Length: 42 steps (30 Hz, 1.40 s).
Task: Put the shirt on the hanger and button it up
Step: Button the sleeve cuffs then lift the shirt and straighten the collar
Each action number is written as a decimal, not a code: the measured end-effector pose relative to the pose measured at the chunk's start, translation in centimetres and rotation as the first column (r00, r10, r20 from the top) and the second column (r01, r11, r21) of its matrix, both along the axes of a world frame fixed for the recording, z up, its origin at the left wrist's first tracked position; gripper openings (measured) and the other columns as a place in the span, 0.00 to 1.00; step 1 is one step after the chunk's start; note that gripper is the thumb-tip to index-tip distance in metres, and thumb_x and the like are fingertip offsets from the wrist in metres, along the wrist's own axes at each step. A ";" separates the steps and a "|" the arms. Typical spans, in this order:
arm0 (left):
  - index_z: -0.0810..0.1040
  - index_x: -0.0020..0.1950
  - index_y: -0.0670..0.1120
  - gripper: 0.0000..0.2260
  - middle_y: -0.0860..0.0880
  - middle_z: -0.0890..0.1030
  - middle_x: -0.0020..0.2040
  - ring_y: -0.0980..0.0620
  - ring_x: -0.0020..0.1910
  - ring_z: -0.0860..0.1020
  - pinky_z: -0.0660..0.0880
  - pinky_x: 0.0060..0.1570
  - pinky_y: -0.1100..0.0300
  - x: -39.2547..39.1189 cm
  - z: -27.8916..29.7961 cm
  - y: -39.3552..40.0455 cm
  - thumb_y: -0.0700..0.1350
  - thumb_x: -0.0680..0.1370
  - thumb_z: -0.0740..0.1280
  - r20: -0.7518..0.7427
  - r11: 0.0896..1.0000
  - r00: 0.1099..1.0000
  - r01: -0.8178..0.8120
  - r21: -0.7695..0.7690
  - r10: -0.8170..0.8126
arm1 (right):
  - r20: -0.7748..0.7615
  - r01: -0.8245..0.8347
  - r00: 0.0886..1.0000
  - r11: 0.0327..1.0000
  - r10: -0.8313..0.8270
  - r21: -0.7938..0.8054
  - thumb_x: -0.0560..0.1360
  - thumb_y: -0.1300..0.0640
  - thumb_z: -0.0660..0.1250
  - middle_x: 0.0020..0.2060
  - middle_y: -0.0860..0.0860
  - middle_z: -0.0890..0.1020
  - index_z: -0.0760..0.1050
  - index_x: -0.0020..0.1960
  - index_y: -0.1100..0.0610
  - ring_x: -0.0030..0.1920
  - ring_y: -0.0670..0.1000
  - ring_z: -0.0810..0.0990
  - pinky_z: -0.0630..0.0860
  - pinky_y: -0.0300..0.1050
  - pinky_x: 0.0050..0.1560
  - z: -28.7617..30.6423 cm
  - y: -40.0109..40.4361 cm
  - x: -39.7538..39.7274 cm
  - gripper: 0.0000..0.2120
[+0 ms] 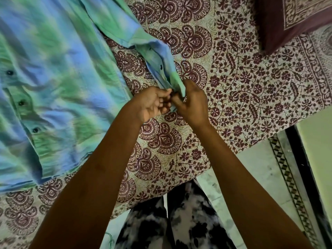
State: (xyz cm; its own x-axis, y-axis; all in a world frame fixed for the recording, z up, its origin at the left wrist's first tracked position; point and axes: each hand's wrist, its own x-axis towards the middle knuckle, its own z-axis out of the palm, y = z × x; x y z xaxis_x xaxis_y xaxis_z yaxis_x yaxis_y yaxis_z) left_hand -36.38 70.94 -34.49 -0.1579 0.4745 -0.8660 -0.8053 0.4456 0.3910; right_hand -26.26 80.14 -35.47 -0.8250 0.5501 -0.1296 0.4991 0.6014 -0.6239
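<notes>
The shirt (53, 83) was spread on the bedsheet (233, 83) beside the hands, its cuff (168, 81) pinched between the left hand (152, 103) and right hand (192, 103), apparently being buttoned, which next called for pushing the button through.

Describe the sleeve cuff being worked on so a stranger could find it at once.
Start at the blue-green tie-dye shirt spread over the maroon-printed bedsheet. One sleeve runs down from its body towards the bed's edge. The cuff is that sleeve's end, the only part pinched between the left hand and right hand.
</notes>
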 end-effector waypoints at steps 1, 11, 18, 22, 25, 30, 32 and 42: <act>0.74 0.39 0.45 0.09 0.52 0.77 0.30 0.56 0.32 0.73 0.71 0.25 0.68 0.3 0.1 0.1 0.41 0.79 0.60 0.000 1.000 1.000 -0.024 -0.006 0.024 | -0.018 0.001 1.000 0.998 0.000 0.058 0.72 0.59 0.66 0.43 0.58 0.79 0.75 0.51 0.65 0.37 0.51 0.73 0.75 0.45 0.36 0.0 0.1 0.1 0.11; 0.72 0.65 0.43 0.17 0.46 0.80 0.59 0.47 0.55 0.79 0.79 0.50 0.50 1.3 0.0 0.4 0.37 0.76 0.64 -0.385 0.976 0.902 -0.216 -0.007 0.197 | -0.105 -0.037 0.994 0.947 0.003 -0.319 0.69 0.50 0.64 0.67 0.46 0.66 0.74 0.62 0.49 0.67 0.55 0.65 0.69 0.56 0.64 -1.2 -0.1 3.1 0.21; 0.75 0.50 0.45 0.08 0.48 0.80 0.49 0.52 0.48 0.79 0.78 0.52 0.56 2.2 -0.6 -0.8 0.32 0.76 0.63 -0.137 0.952 0.943 -0.295 0.084 0.305 | 0.288 0.491 0.717 0.166 -0.635 -0.855 0.76 0.60 0.64 0.58 0.58 0.77 0.62 0.67 0.61 0.52 0.54 0.79 0.80 0.42 0.47 -0.3 0.4 2.5 0.22; 0.74 0.43 0.45 0.06 0.47 0.79 0.41 0.54 0.38 0.78 0.78 0.37 0.65 3.3 -0.5 -1.7 0.35 0.76 0.64 -0.179 0.946 0.935 -0.320 -0.053 0.306 | 0.220 0.619 0.601 0.274 -0.768 -0.736 0.73 0.69 0.65 0.50 0.56 0.79 0.68 0.62 0.64 0.47 0.52 0.78 0.79 0.35 0.38 0.0 1.1 1.9 0.18; 0.76 0.47 0.44 0.04 0.48 0.79 0.41 0.53 0.39 0.78 0.78 0.37 0.65 4.3 0.2 -2.2 0.35 0.76 0.65 -0.269 0.935 0.912 -0.344 -0.089 0.310 | 0.200 0.622 0.657 0.373 -0.727 -0.688 0.75 0.69 0.63 0.59 0.59 0.77 0.68 0.64 0.61 0.56 0.55 0.78 0.78 0.47 0.56 0.6 1.6 2.2 0.19; 0.79 0.52 0.46 0.11 0.56 0.83 0.36 0.48 0.47 0.79 0.76 0.54 0.52 5.8 1.4 -2.8 0.35 0.72 0.68 -0.533 0.942 0.837 -0.270 -0.198 0.128 | 0.204 0.521 0.820 0.550 -0.535 -0.653 0.75 0.62 0.65 0.67 0.58 0.72 0.66 0.69 0.58 0.67 0.57 0.71 0.69 0.59 0.67 2.2 0.7 4.1 0.22; 0.78 0.56 0.45 0.13 0.49 0.83 0.50 0.46 0.52 0.80 0.76 0.55 0.52 6.3 2.6 -3.1 0.37 0.72 0.68 -0.640 0.945 0.767 -0.173 -0.277 -0.047 | 0.187 0.478 0.860 0.617 -0.476 -0.625 0.75 0.57 0.65 0.68 0.57 0.71 0.66 0.69 0.59 0.67 0.56 0.70 0.68 0.58 0.68 3.2 -0.4 5.3 0.23; 0.68 0.69 0.46 0.23 0.46 0.71 0.69 0.47 0.69 0.69 0.66 0.63 0.58 11.9 14.2 -7.6 0.43 0.75 0.68 -0.904 0.929 0.311 -0.134 -0.346 -0.292 | -0.089 -0.026 0.996 0.971 0.005 -0.238 0.72 0.47 0.55 0.64 0.59 0.76 0.68 0.69 0.59 0.61 0.61 0.76 0.74 0.58 0.60 12.9 -3.9 10.8 0.29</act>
